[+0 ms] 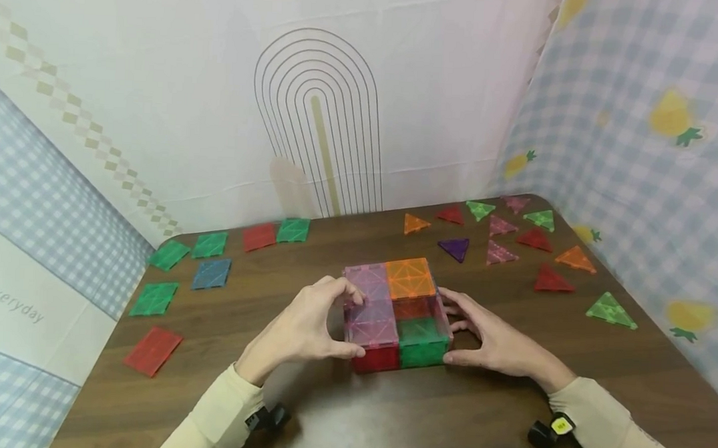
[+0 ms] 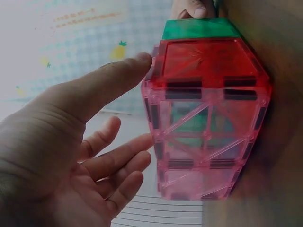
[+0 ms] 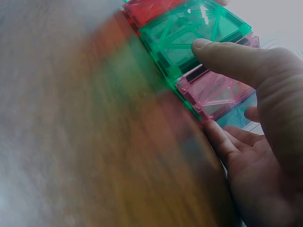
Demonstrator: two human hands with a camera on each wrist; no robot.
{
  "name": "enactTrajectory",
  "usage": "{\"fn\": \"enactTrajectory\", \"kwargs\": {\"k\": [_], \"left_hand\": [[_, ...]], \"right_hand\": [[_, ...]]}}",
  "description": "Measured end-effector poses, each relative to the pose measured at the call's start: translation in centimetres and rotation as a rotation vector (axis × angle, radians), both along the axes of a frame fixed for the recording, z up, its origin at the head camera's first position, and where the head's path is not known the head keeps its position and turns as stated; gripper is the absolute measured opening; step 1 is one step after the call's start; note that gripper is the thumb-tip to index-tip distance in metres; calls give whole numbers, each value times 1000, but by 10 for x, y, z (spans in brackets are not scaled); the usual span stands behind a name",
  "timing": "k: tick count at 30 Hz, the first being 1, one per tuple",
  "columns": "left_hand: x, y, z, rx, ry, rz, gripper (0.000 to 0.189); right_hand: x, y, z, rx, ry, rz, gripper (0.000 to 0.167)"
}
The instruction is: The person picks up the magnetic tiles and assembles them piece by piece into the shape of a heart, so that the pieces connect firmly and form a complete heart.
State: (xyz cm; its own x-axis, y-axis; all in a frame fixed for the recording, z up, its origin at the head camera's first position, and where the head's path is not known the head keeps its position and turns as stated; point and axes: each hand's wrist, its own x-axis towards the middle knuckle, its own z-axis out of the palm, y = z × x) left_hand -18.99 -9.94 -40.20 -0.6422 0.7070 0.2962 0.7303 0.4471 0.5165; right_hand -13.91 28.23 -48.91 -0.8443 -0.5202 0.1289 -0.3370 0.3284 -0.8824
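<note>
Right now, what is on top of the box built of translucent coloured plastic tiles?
Pink translucent square tiles cover its left side; an orange translucent square tile covers its back right corner. The person's left hand hides part of the pink edge.

tile box (image 1: pixel 373 318): glossy, translucent plastic. tabletop (image 1: pixel 272 287): wood-grain, faint sheen. backdrop (image 1: pixel 448 107): matt cloth.

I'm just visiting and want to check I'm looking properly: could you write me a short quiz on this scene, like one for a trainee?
1. Which colour is the top tile at the tile box's far right corner: A purple, B orange, C blue?
2. True or false: the purple triangle lies apart from the tile box.
3. Fill in: in the head view, only one of the loose squares left of the tile box is ___.
Key: 1 B; 2 true; 3 blue.
</note>
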Motion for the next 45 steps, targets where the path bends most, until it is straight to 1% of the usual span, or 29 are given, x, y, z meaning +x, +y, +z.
{"fn": "enactTrajectory", "kwargs": {"k": [3, 5, 7, 8, 9, 11, 13, 15, 18, 20, 21, 25, 27, 28, 29, 31, 33, 34, 35, 36, 38, 40, 41, 43, 45], "left_hand": [[-4, -5, 9, 11, 9, 20, 86], [-13, -12, 15, 50, 24, 55, 93], [-26, -21, 20, 98, 61, 116, 96], [-35, -27, 22, 124, 79, 150, 94], [-45, -32, 22, 152, 95, 188, 92], [-66, -42, 18, 191, 111, 271, 88], [-86, -49, 10, 194, 96, 341, 86], [-105, -54, -3, 165, 54, 390, 86], [-127, -59, -24, 84, -30, 423, 91], [-138, -61, -37, 32, -83, 423, 95], [-144, -64, -46, 19, -91, 421, 97], [-158, -68, -61, -27, -175, 388, 110], [-167, -72, -74, -53, -168, 381, 110], [-169, -73, -74, -78, -180, 373, 109], [-173, -77, -80, -90, -173, 367, 106], [-182, -83, -93, -117, -127, 352, 98], [-183, -86, -96, -135, -101, 331, 90], [-181, -88, -96, -143, -93, 321, 87], [-177, -87, -94, -149, -91, 315, 83], [-172, -87, -91, -154, -84, 309, 81], [-156, -84, -78, -163, -100, 305, 73], [-142, -82, -69, -171, -102, 300, 64], [-133, -79, -63, -171, -118, 303, 59], [-122, -77, -59, -173, -124, 309, 52], [-115, -77, -59, -170, -128, 313, 44]], "right_hand": [[-1, 0, 2, -2, -2, 4, 107], [-2, 1, 3, -2, -4, 5, 107], [-2, 1, 4, 0, -3, 5, 107], [-2, 2, 4, 2, -2, 4, 107], [-2, 3, 4, 4, -1, 4, 107], [-2, 4, 3, 2, 4, 4, 106], [-1, 6, 3, -2, 9, 5, 105], [-1, 8, 3, -6, 13, 4, 105], [0, 10, 3, -11, 17, 7, 105], [0, 10, 3, -13, 16, 11, 105], [0, 10, 3, -15, 16, 13, 105], [-1, 9, 3, -23, 23, 23, 105], [-1, 8, 2, -24, 31, 30, 105], [-2, 8, 2, -23, 32, 31, 105], [-2, 8, 1, -22, 32, 30, 105], [-2, 7, 1, -20, 32, 28, 105], [-1, 6, 1, -21, 32, 24, 105], [-1, 5, 1, -16, 26, 16, 106], [-1, 4, 2, -11, 25, 13, 106], [0, 3, 2, -6, 23, 11, 106], [0, 2, 2, 5, 18, 5, 106], [0, 1, 2, 12, 17, -1, 106], [0, 0, 1, 13, 18, -1, 106], [0, -1, 1, 12, 25, 2, 106], [0, -1, 0, 9, 31, 7, 106]]}}
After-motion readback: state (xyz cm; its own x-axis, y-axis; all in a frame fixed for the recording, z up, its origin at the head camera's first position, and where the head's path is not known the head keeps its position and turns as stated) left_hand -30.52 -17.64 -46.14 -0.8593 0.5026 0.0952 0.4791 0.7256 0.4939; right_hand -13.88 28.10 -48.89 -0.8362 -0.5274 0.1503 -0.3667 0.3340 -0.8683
